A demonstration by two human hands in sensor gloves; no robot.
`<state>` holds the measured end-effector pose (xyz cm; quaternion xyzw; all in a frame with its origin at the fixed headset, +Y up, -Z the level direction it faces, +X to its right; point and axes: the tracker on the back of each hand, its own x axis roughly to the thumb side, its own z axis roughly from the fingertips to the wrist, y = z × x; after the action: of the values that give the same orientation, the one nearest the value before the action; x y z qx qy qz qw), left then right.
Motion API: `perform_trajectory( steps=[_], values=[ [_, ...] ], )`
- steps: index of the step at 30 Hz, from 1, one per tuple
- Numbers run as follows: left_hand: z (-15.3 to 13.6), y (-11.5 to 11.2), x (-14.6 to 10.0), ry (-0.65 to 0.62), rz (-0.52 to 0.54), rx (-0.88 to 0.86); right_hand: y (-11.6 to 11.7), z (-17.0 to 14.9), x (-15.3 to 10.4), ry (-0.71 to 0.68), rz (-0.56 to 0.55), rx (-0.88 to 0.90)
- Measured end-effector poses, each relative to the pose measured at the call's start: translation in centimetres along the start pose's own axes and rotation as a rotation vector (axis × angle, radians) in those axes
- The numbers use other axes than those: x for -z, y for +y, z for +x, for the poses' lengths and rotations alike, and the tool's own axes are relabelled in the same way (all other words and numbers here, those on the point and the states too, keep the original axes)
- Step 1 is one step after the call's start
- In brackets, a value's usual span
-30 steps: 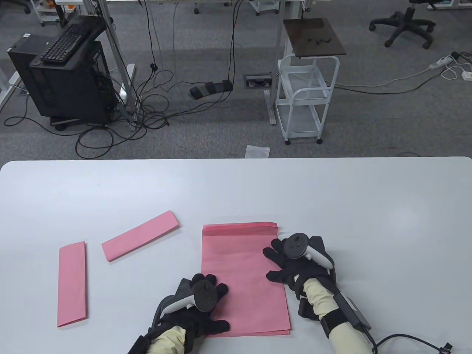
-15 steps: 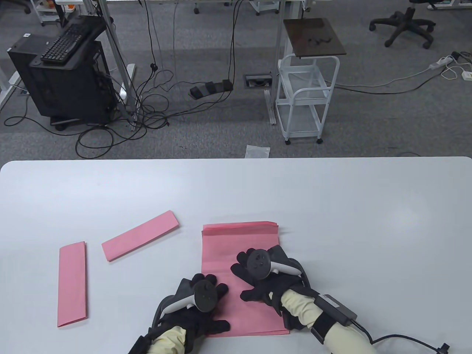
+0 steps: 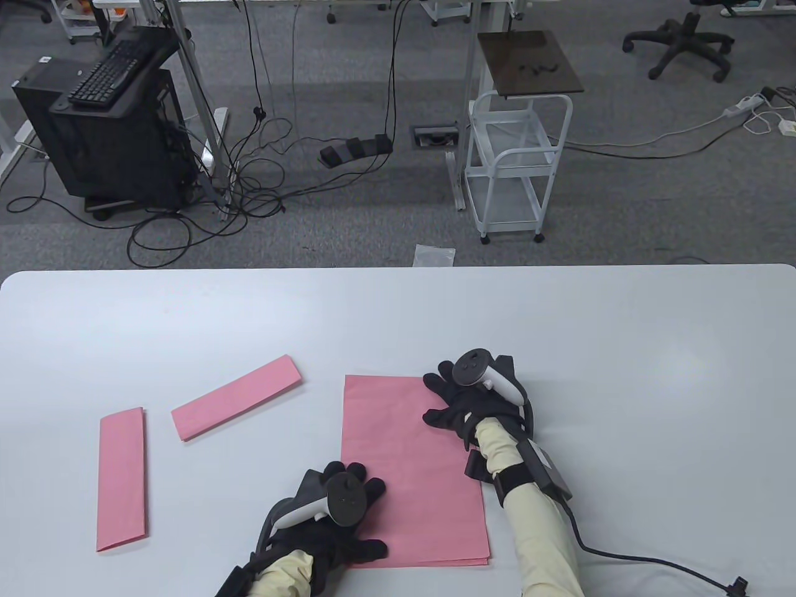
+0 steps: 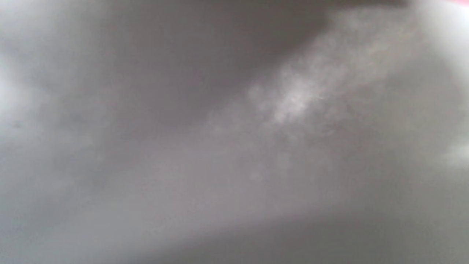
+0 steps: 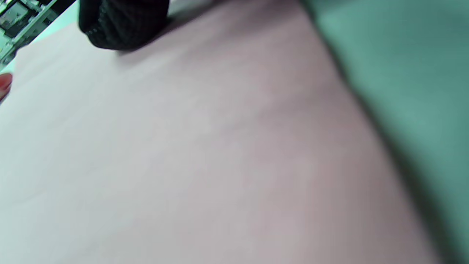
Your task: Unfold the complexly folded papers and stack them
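Stack: flat pile of unfolded pink paper sheets (image 3: 404, 472) lying near the front edge of the white worktop (image 3: 559, 323).
Left hand (image 3: 336, 516): black-gloved, fingers spread flat, pressing the pile's near left corner.
Right hand (image 3: 466, 398): fingers straight and spread, resting on the pile's far right corner.
Folded papers: one long pink folded strip (image 3: 236, 398) just left of the pile, tilted; another pink folded strip (image 3: 122, 479) further left, lengthwise.
Left wrist view: blurred grey.
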<state>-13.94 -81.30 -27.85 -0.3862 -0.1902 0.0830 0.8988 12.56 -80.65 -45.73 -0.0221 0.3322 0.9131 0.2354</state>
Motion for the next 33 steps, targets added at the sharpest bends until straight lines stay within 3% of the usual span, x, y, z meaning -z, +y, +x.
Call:
perform_trajectory(
  steps=[5,9,13,17,20,23,26,29,31,33],
  values=[
    [0.0,0.0,0.0,0.002,-0.001,0.003,0.0,0.6,-0.7,-0.014,-0.066,-0.023],
    [0.0,0.0,0.0,0.000,-0.002,0.001,0.1,0.9,-4.7,-0.226,-0.256,-0.142],
    [0.0,0.0,0.0,0.000,-0.001,0.001,2.9,-0.1,-9.5,-0.357,-0.116,-0.282],
    [0.0,0.0,0.0,0.002,0.000,0.001,7.4,-2.4,-13.2,-0.351,0.096,-0.408],
    [0.0,0.0,0.0,0.003,0.001,0.000,9.4,-3.8,-13.5,-0.310,0.133,-0.409],
    [0.0,0.0,0.0,0.005,0.004,-0.002,9.4,-4.4,-13.1,-0.319,0.140,-0.286],
    [0.5,0.5,-0.3,0.028,0.036,-0.031,9.4,-4.4,-13.0,-0.314,0.155,-0.309],
    [2.6,1.3,-0.7,0.057,0.097,0.008,9.5,-4.6,-13.0,-0.319,0.155,-0.293],
    [4.4,1.3,-0.4,-0.020,0.138,0.046,9.5,-4.7,-12.9,-0.320,0.160,-0.283],
    [6.4,0.8,0.1,-0.078,0.113,0.054,9.5,-4.7,-13.0,-0.321,0.157,-0.285]
  ],
)
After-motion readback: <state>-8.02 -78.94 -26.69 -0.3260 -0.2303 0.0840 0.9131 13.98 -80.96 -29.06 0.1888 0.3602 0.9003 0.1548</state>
